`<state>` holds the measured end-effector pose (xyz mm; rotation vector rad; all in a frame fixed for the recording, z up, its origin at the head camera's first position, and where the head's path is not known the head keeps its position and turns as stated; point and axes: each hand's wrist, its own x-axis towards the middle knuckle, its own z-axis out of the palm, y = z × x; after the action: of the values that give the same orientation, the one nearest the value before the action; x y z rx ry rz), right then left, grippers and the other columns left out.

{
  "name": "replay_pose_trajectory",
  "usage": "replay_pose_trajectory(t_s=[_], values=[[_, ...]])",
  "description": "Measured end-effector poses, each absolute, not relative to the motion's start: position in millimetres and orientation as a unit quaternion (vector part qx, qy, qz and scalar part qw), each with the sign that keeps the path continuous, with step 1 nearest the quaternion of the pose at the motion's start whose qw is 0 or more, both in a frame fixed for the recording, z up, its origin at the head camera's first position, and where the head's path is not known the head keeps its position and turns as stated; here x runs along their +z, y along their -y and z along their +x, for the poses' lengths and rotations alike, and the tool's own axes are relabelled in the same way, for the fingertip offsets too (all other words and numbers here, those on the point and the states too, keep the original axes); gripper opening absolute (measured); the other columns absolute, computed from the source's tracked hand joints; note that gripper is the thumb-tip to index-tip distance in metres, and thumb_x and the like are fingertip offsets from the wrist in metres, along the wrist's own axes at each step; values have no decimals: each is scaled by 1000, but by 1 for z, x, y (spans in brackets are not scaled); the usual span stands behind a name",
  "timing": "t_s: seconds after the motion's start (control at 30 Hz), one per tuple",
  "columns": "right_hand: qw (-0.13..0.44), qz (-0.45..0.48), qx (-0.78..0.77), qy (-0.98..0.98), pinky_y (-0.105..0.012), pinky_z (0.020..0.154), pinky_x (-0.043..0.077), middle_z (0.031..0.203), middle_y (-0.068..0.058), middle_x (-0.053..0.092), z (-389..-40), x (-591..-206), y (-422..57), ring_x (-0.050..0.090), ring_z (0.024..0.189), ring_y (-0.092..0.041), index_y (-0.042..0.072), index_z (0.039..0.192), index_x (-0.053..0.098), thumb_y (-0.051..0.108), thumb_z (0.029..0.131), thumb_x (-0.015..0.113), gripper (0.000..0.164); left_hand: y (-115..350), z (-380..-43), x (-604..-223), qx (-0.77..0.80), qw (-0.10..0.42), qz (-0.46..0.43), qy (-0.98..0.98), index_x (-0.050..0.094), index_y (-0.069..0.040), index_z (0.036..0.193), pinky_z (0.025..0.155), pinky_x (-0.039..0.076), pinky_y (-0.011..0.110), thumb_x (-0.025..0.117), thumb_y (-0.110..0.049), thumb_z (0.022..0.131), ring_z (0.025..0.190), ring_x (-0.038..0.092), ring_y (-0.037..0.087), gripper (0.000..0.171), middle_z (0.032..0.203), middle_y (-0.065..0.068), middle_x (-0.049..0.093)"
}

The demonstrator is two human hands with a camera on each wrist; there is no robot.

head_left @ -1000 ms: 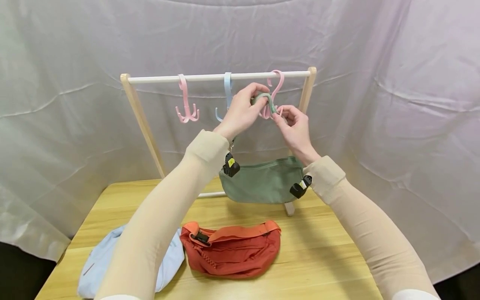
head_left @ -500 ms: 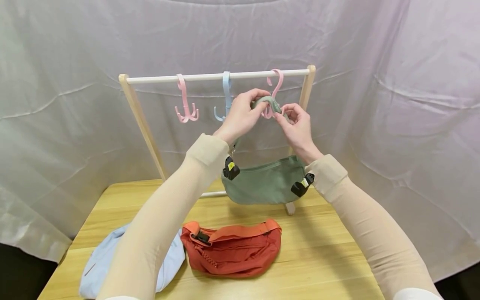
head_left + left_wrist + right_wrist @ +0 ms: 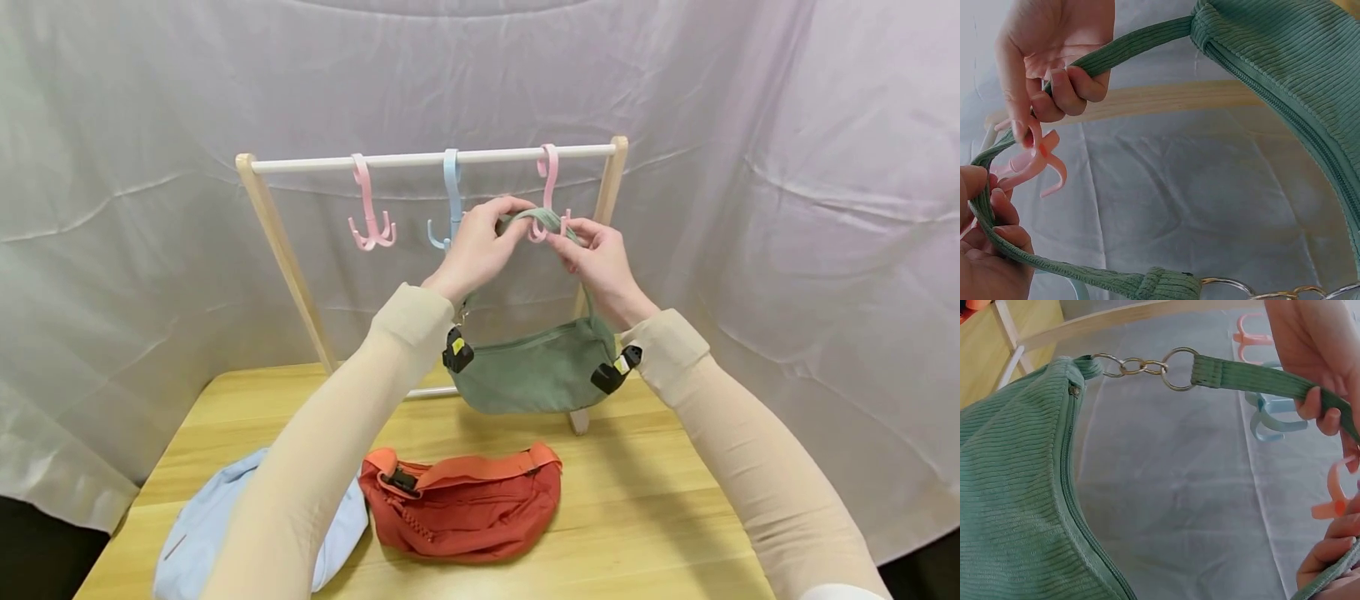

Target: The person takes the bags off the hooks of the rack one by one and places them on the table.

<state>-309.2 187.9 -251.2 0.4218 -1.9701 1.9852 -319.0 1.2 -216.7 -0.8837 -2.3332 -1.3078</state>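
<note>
A green corduroy shoulder bag [image 3: 532, 371] hangs by its strap [image 3: 1141, 47] below my two hands, in front of the rack. My left hand [image 3: 480, 246] pinches the strap left of the right-hand pink hook [image 3: 551, 177]. My right hand [image 3: 603, 262] grips the strap on the hook's other side, fingertips right at an upturned prong [image 3: 565, 222]. Between the hands the strap arches across the hook's prongs. A short metal ring chain [image 3: 1141, 367] joins one strap end to the bag, whose zipper [image 3: 1069, 469] runs along its top edge.
The hooks hang from a white rail [image 3: 300, 165] on a wooden-sided rack [image 3: 285, 258]. Another pink hook [image 3: 367, 204] and a blue hook [image 3: 452, 192] hang further left. A red waist bag [image 3: 465, 508] and a light blue bag [image 3: 202, 517] lie on the wooden table [image 3: 637, 517].
Both hands have come down a little with the strap, which now sits lower across the hook's prongs. The pink hook has swung straighter, and the green bag has shifted slightly right.
</note>
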Motion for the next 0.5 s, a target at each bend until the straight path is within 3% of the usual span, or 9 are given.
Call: replay_pose_trajectory(t_s=[0.1,0.3,0.5], values=[[148,154,706,675,-17,51,32,55,10,54,-310,-250,-189,43,51,-3,16,86,70,11,95,68,11,-1,-320,-218,-453,170,-310,818,69,-12,126,92,47,28,59,-21,103,103,60,12,27,128,3,69],[162,121,696,689,-18,48,29,50,8,48,-310,-241,-187,40,47,-4,14,70,65,31,97,68,32,1,-319,-219,-437,187,-310,823,69,-10,124,94,46,30,58,-20,103,104,58,16,26,127,5,68],[164,95,683,706,-20,47,24,44,12,37,-309,-235,-187,32,43,-3,18,67,70,34,93,72,31,2,-319,-218,-427,195,-312,826,71,-9,122,93,45,29,59,-19,102,103,58,16,25,123,6,69]])
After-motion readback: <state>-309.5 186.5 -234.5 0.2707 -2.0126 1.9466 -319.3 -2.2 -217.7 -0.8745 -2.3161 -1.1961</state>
